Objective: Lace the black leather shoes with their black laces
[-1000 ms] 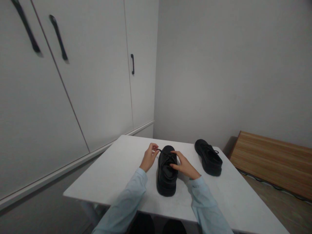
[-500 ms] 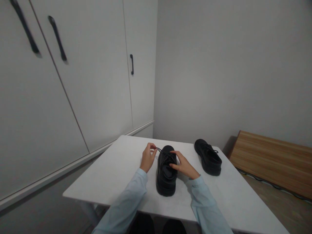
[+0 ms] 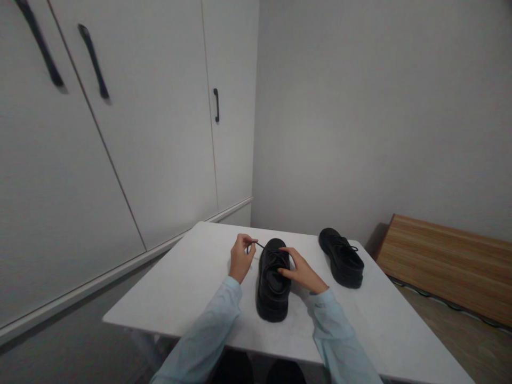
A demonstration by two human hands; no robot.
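A black lace-up shoe stands on the white table, its toe pointing away from me. Left of the toe, my left hand pinches a black shoelace that stretches from the shoe's front. My right hand grips the right side of the same shoe, fingers over the lacing and thumb at the opening. A second black shoe, laced, rests farther right on the table, touched by neither hand.
White cabinets with dark handles line the left side. Behind the table rises a plain grey wall. A wood-grain board or bench is at the right, beyond the table's edge.
My left hand has shifted slightly left, drawing the lace out from the shoe, and a short end now hangs by its fingers. My right hand has hardly moved.
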